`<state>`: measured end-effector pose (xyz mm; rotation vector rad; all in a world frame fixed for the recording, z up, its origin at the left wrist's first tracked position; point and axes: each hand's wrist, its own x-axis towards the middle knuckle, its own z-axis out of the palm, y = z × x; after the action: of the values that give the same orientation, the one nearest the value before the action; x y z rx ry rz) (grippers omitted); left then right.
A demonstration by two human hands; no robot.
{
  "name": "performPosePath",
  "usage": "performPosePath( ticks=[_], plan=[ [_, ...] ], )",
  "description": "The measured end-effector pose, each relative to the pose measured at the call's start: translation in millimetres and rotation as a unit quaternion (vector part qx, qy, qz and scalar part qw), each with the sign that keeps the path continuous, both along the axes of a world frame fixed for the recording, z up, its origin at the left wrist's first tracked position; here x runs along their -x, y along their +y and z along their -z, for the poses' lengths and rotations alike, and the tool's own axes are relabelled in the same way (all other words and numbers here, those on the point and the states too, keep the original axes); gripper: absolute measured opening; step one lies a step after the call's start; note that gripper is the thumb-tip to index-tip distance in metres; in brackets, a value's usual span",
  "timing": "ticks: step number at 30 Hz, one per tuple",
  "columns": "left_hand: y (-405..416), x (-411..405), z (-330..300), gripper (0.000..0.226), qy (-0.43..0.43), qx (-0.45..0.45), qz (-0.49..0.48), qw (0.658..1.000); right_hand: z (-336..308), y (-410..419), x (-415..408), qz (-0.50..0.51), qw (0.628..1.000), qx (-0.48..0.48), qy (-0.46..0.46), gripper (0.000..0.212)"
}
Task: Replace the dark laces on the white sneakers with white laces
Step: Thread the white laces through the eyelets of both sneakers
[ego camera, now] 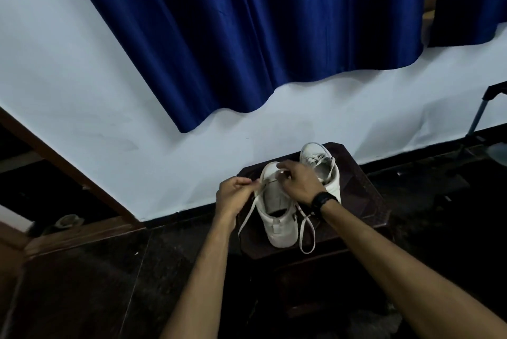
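Observation:
Two white sneakers stand on a dark wooden stool. The near sneaker has a white lace threaded near its toe, with loose ends hanging over the stool's front. My left hand pinches one lace strand at the sneaker's left side. My right hand, with a black watch on its wrist, curls over the front eyelets and holds the lace there. The far sneaker behind my right hand is laced in white. No dark lace can be made out.
The stool stands against a pale wall under a blue curtain. Dark floor surrounds it. A brown door frame runs at the left, and a metal stand is at the right edge.

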<state>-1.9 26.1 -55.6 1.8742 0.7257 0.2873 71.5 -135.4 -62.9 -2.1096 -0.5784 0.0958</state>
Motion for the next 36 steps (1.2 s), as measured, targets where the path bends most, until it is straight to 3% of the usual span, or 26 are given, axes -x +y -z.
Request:
performPosePath(
  ticks=[3, 7, 10, 13, 15, 18, 22, 26, 30, 33, 36],
  plan=[
    [-3.4, -14.4, 13.8, 0.028, 0.048, -0.03, -0.005, 0.998, -12.7, 24.7, -7.3, -0.004, 1.0, -0.018, 0.015, 0.023],
    [-0.6, -21.8, 33.0, 0.02, 0.046, 0.044, -0.039, 0.997, -3.3, 51.8, -7.5, -0.035, 0.999, -0.007, 0.021, 0.019],
    [3.3, -20.8, 39.4, 0.009, 0.01, 0.174, -0.034, 0.984, 5.5, 51.3, -5.5, -0.024, 0.997, 0.072, -0.018, 0.024],
    [5.6, -21.1, 42.3, 0.017, -0.015, 0.323, -0.03, 0.946, 6.5, 43.7, -5.3, -0.007, 0.998, 0.065, -0.027, 0.027],
    [6.7, -20.8, 46.4, 0.014, -0.023, 0.36, -0.034, 0.932, 11.9, 38.4, -6.3, 0.012, 0.997, 0.076, -0.026, 0.028],
    [6.9, -22.2, 48.1, 0.016, -0.01, 0.338, -0.029, 0.941, 19.4, 36.0, -5.6, 0.02, 0.99, 0.14, -0.024, 0.027],
    [5.7, -22.1, 41.8, 0.011, -0.011, 0.236, -0.009, 0.972, 22.2, 39.6, -1.5, 0.043, 0.976, 0.207, -0.059, 0.03],
    [7.1, -25.1, 41.4, 0.018, -0.009, 0.138, 0.012, 0.99, 22.5, 39.4, -6.8, 0.093, 0.98, 0.172, -0.047, 0.026],
    [5.4, -26.5, 58.8, 0.027, 0.005, 0.064, 0.001, 0.998, 19.9, 37.9, -8.8, 0.064, 0.993, 0.102, -0.014, 0.014],
    [-1.0, -24.5, 57.1, 0.019, -0.02, 0.098, -0.009, 0.995, 24.6, 34.5, -9.1, 0.021, 0.995, 0.098, -0.012, 0.013],
    [-1.0, -23.8, 59.4, 0.03, -0.032, 0.152, -0.022, 0.988, 26.1, 32.0, -8.8, 0.01, 0.995, 0.094, -0.017, 0.013]
  ],
)
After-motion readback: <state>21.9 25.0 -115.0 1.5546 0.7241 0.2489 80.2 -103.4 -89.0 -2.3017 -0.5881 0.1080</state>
